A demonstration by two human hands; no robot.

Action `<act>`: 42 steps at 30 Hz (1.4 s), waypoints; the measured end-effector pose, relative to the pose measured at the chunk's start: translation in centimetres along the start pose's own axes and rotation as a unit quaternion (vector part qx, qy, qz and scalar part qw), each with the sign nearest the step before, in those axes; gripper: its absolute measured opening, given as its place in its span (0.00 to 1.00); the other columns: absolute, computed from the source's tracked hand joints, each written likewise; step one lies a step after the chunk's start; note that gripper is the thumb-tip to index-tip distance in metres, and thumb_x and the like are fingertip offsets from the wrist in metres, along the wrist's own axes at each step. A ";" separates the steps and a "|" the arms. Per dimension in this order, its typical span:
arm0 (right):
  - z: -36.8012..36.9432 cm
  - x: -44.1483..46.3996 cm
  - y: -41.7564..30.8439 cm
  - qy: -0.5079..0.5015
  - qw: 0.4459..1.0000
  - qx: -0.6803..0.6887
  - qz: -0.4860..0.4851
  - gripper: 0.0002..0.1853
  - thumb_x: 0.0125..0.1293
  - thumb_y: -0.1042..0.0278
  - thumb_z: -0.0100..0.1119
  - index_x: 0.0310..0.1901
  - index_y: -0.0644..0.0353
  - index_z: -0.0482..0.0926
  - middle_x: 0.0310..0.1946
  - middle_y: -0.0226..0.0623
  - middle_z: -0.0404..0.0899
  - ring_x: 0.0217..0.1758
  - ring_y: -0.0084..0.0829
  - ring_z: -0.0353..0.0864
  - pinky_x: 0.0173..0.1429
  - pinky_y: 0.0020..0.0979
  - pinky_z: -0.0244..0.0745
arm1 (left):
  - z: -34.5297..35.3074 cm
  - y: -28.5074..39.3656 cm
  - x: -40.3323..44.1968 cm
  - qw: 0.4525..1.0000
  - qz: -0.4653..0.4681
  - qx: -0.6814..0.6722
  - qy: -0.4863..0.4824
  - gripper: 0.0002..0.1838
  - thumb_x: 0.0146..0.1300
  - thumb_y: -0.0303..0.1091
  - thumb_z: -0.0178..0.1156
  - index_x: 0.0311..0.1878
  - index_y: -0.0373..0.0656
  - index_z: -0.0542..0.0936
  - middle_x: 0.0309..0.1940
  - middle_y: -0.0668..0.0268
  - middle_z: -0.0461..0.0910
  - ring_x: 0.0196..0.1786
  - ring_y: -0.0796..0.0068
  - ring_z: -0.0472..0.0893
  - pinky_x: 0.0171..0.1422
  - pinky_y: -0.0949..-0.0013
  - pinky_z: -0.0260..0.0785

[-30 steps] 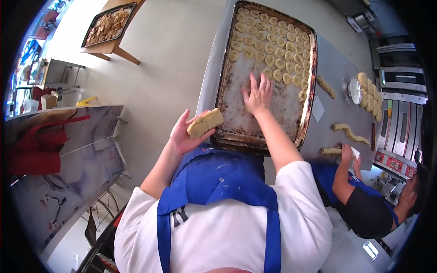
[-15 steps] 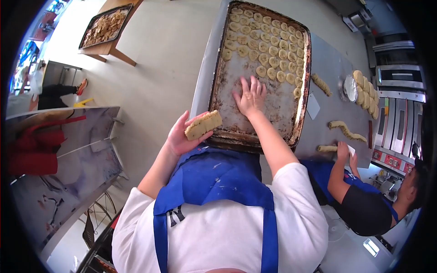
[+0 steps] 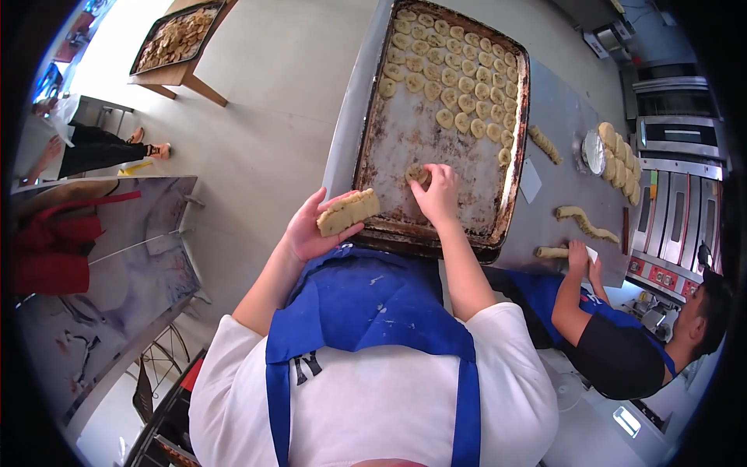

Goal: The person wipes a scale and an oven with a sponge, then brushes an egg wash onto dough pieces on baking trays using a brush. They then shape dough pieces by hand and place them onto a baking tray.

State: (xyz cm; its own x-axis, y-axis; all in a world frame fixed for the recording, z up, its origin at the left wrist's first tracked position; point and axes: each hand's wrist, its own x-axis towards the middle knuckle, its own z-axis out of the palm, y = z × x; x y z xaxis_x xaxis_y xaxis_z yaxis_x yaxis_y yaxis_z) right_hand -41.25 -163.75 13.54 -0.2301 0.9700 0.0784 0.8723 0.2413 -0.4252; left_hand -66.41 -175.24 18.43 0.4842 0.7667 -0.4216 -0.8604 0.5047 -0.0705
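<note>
My left hand (image 3: 306,230) is turned palm up beside the tray's near left corner, with a short row of sliced dough (image 3: 348,213) lying in it, fingers and thumb around the row. Over the near part of the baking tray (image 3: 389,148), my right hand (image 3: 438,196) pinches one round dough slice (image 3: 416,173) between thumb and fingers. Whether that slice touches the tray I cannot tell. Rows of flat round dough slices (image 3: 449,76) cover the far part of the tray and run down its right side.
Right of the tray, the metal table (image 3: 548,210) bears dough ropes (image 3: 586,222), a white scraper (image 3: 530,182), a bowl (image 3: 594,152) and plump dough pieces (image 3: 620,163). A co-worker (image 3: 615,342) handles a dough roll (image 3: 552,252) there. Another full tray (image 3: 177,36) stands far left.
My right hand has drawn back toward me from flat, spread fingers to a pinch on a dough slice. My left hand has barely moved. A person's legs at far left have shifted right.
</note>
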 end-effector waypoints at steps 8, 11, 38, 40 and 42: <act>0.7 0.8 -0.1 -0.089 0.986 0.113 0.086 0.12 0.51 0.63 0.67 0.37 0.58 0.80 0.33 0.39 0.82 0.37 0.38 0.82 0.42 0.37 0.76 | 0.5 -0.3 0.6 0.999 -0.025 0.018 -0.019 0.34 0.70 0.54 0.41 0.69 0.37 0.58 0.70 0.58 0.57 0.72 0.60 0.57 0.74 0.53 0.51; 0.2 2.3 -1.1 -0.116 0.978 0.154 0.080 0.12 0.52 0.64 0.67 0.37 0.58 0.80 0.33 0.39 0.83 0.36 0.37 0.83 0.42 0.35 0.77 | 0.3 -0.2 0.5 0.999 -0.030 0.006 -0.032 0.34 0.70 0.54 0.41 0.70 0.37 0.56 0.70 0.59 0.56 0.72 0.61 0.57 0.74 0.54 0.51; 4.3 14.2 -4.3 -0.064 0.984 0.165 -0.026 0.16 0.54 0.65 0.62 0.44 0.59 0.79 0.40 0.40 0.77 0.42 0.42 0.79 0.48 0.38 0.74 | 0.2 0.8 0.3 1.000 0.013 0.013 -0.018 0.34 0.71 0.53 0.41 0.70 0.36 0.55 0.70 0.59 0.57 0.72 0.63 0.57 0.73 0.55 0.52; 3.4 13.5 -5.2 -0.050 0.991 0.119 -0.041 0.17 0.53 0.63 0.63 0.45 0.58 0.79 0.42 0.40 0.76 0.43 0.43 0.79 0.48 0.39 0.75 | 0.2 0.8 0.2 1.000 0.015 0.013 -0.019 0.34 0.70 0.53 0.41 0.70 0.36 0.55 0.70 0.59 0.57 0.72 0.63 0.57 0.73 0.55 0.52; 3.4 13.3 -5.5 -0.042 0.994 0.092 -0.040 0.19 0.52 0.61 0.64 0.46 0.57 0.78 0.44 0.40 0.75 0.44 0.43 0.78 0.49 0.39 0.75 | 0.0 0.8 0.1 1.000 0.018 0.012 -0.016 0.34 0.70 0.53 0.41 0.70 0.36 0.56 0.70 0.59 0.58 0.72 0.63 0.58 0.73 0.55 0.52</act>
State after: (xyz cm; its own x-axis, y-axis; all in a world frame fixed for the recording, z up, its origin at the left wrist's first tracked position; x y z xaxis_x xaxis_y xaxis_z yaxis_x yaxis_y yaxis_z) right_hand -50.55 -152.29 13.85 -0.3375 0.9402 0.0468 0.7577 0.3008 -0.5792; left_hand -67.01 -174.76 18.36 0.4589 0.7965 -0.3936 -0.8731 0.4865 -0.0334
